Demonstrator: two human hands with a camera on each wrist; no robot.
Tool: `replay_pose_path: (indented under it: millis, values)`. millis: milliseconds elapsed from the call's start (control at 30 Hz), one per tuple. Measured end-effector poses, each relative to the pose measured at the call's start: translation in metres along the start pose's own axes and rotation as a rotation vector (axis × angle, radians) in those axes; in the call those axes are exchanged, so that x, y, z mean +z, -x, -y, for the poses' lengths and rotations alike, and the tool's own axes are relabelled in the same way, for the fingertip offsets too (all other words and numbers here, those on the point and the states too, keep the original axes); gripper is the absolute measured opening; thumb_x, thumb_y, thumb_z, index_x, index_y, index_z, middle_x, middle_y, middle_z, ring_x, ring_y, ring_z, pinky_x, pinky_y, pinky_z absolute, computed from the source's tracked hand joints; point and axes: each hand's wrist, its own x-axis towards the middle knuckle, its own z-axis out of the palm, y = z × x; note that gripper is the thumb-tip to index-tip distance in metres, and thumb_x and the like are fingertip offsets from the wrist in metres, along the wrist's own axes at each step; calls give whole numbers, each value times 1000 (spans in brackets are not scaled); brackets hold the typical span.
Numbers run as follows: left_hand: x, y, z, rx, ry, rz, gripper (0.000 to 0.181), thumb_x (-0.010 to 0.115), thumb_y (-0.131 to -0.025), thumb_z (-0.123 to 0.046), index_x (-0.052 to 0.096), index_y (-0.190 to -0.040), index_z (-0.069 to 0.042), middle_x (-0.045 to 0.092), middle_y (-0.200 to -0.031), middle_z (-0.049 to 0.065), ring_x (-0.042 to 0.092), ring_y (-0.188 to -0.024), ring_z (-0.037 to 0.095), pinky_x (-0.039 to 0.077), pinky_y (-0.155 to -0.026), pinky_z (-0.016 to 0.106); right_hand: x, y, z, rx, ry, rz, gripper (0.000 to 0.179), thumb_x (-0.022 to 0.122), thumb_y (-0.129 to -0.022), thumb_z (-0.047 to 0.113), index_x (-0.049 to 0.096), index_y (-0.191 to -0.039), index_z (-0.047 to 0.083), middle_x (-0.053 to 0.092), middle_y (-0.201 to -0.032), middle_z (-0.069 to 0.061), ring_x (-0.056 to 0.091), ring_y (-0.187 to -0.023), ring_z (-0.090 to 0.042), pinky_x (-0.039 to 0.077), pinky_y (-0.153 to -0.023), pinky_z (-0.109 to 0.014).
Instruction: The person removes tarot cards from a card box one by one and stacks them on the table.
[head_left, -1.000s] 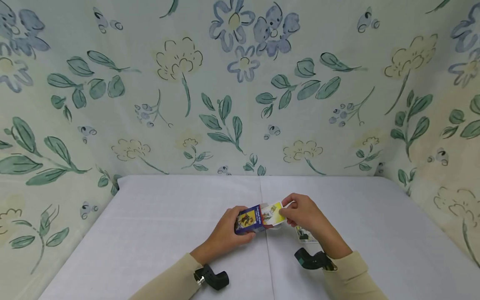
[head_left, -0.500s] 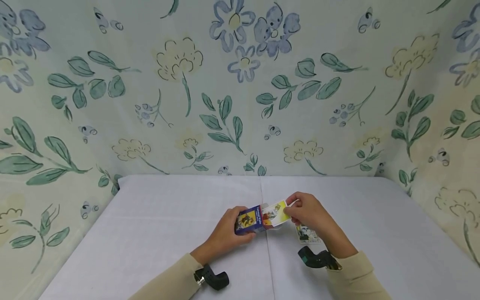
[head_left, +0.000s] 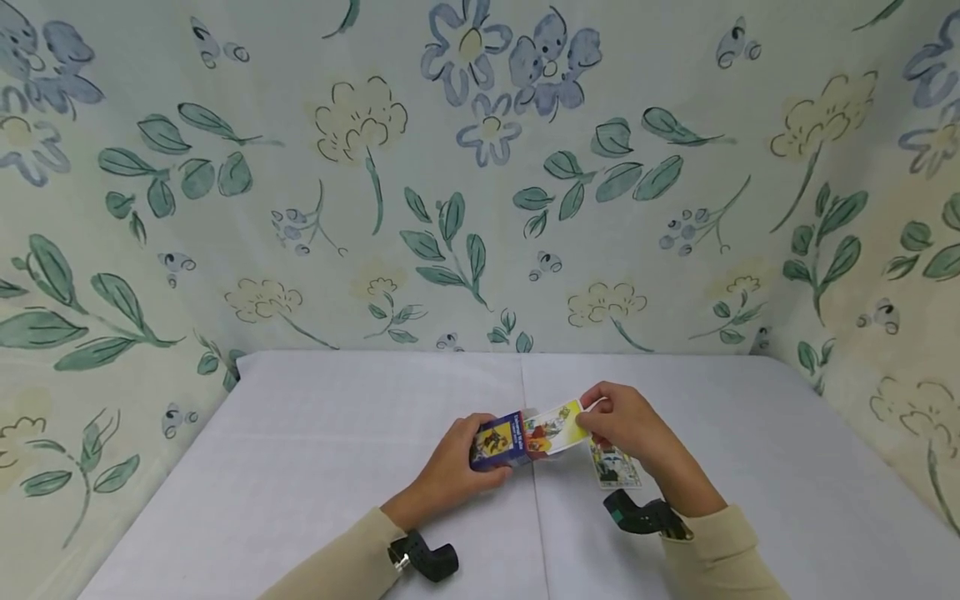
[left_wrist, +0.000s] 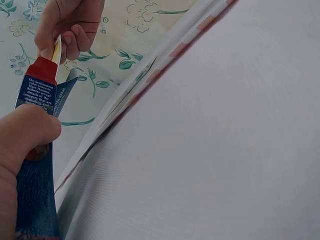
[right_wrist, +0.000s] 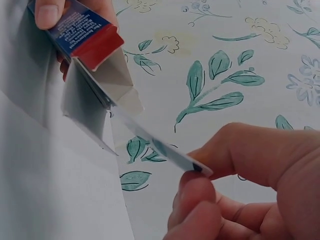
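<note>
Gripping a small blue card box [head_left: 497, 443] over a white-covered table [head_left: 337, 467], a person's left hand [head_left: 452, 458] curls around it, thumb at the lower edge and fingers at the opposite one in the head view, while the right hand [head_left: 621, 423] pinches a yellow-bordered illustrated card [head_left: 553, 429] by its outer end. The card spans the gap between the box's open mouth and the right hand, sloping upward to the right as seen from the head. From the right wrist, the card appears nearly edge-on between thumb and fingers, with pale flaps [right_wrist: 89, 107] standing open at the mouth beside a red band [right_wrist: 97, 47]. From the left wrist, the thumb lies against a panel of white print [left_wrist: 39, 92], partly covering the text. A second illustrated card [head_left: 618, 468] lies on the table just below the right hand, its upper part partly hidden. Beige sleeves [head_left: 333, 557] cover both forearms, and a black wrist camera [head_left: 431, 557] sits at each cuff. Behind the table hangs a pale cloth [head_left: 480, 321] patterned with green leaves and blue and yellow flowers.
</note>
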Motion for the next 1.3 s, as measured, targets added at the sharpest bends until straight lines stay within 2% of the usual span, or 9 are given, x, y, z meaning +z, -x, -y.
replay_pose_path:
  millis: [433, 633, 833, 1067, 1300]
  values:
    - [-1, 0, -1, -8, 11, 6, 73, 76, -79, -43, 43, -138, -18, 50, -119, -2, 48, -102, 12, 45, -86, 31, -10, 0, -3, -18, -4, 4, 27, 62, -86, 9, 54, -110, -2, 58, -76, -9, 54, -61, -20, 50, -59, -32]
    - [1, 0, 1, -8, 6, 7, 72, 76, -78, -45, 43, -137, -18, 51, -119, -2, 48, -102, 12, 45, -86, 31, -13, 0, -5, 0, -26, 17, 28, 61, -86, 8, 53, -110, -2, 58, -76, -10, 55, -62, -20, 50, -59, -30]
    - [1, 0, 0, -9, 8, 5, 73, 75, -79, -45, 43, -138, -19, 51, -120, -3, 48, -103, 12, 45, -86, 32, -16, 0, -5, -3, -14, 0, 29, 60, -85, 9, 53, -111, -3, 60, -79, -11, 56, -63, -20, 51, -60, -31]
    - [1, 1, 1, -16, 9, 16, 72, 75, -79, -46, 43, -138, -20, 50, -119, -3, 48, -103, 12, 45, -85, 31, -17, 1, -6, 27, -47, 0, 31, 60, -85, 9, 52, -112, -4, 63, -84, -13, 58, -65, -23, 53, -62, -31]
    - [1, 1, 0, -12, 9, 5, 72, 75, -79, -45, 42, -138, -20, 50, -117, -3, 48, -102, 12, 46, -84, 30, -23, 1, -6, 15, -83, 4, 32, 61, -86, 11, 52, -113, -4, 66, -90, -15, 60, -67, -26, 54, -64, -31]
